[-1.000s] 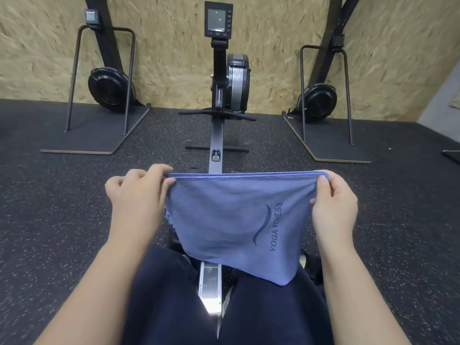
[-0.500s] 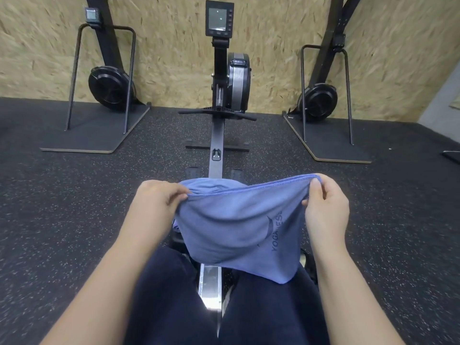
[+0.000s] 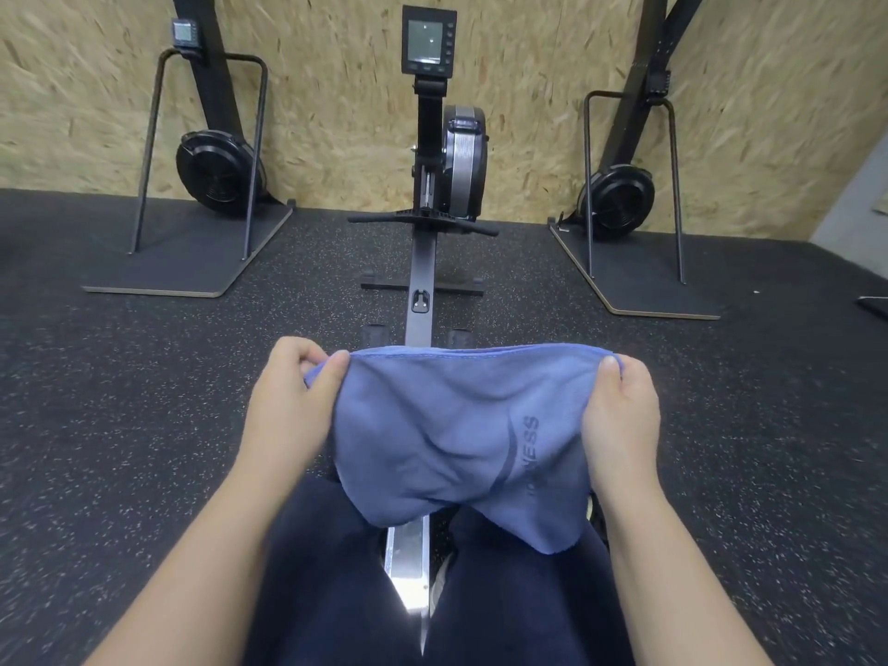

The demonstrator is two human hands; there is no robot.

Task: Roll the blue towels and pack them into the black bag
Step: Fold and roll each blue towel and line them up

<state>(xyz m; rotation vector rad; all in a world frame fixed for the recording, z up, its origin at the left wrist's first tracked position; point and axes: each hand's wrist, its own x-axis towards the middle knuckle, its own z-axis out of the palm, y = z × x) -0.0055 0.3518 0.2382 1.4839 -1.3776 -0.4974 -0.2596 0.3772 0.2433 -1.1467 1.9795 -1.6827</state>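
Observation:
A blue towel [image 3: 447, 435] with dark printed lettering hangs in front of me over my lap, slack and creased in the middle. My left hand [image 3: 293, 401] pinches its upper left corner between thumb and fingers. My right hand [image 3: 620, 415] grips its upper right corner, thumb on the near side. The towel's lower edge drapes onto my dark trousers. No black bag is in view.
I sit on a rowing machine [image 3: 427, 194] whose rail [image 3: 408, 560] runs between my legs toward the chipboard wall. Two ski-type trainers stand on boards at the left [image 3: 211, 175] and right [image 3: 620, 199]. Dark speckled rubber floor [image 3: 120, 401] lies all around.
My left hand slid inward along the top edge, gathering cloth, then spread it again. Both hands now sit closer together and the towel hangs slacker than a second ago.

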